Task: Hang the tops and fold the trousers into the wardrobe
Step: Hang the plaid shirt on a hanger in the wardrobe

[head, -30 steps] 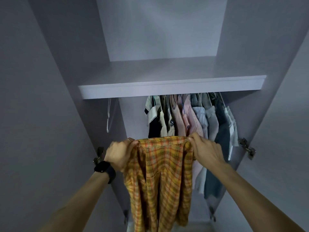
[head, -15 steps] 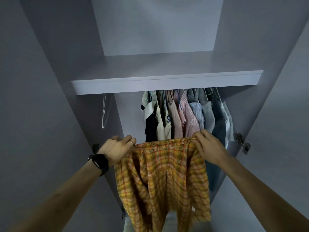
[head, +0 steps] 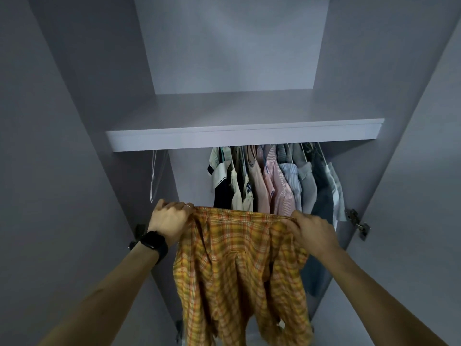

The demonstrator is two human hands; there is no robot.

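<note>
A yellow and orange plaid shirt (head: 239, 268) hangs spread in front of the open wardrobe, held up by its shoulders. My left hand (head: 171, 221), with a black watch on the wrist, grips the shirt's left shoulder. My right hand (head: 313, 233) grips the right shoulder. Behind the shirt, several tops (head: 274, 181) hang on hangers under the wardrobe shelf (head: 244, 137). Whether a hanger is inside the plaid shirt cannot be seen.
An empty white hanger (head: 153, 176) hangs at the left end under the shelf. Open grey wardrobe doors stand on both sides, with a metal hinge (head: 358, 223) on the right door and a dark hinge (head: 138, 232) on the left.
Both hands have spread a little further apart, stretching the shirt's top edge wider. The shirt's lower part has swung slightly.
</note>
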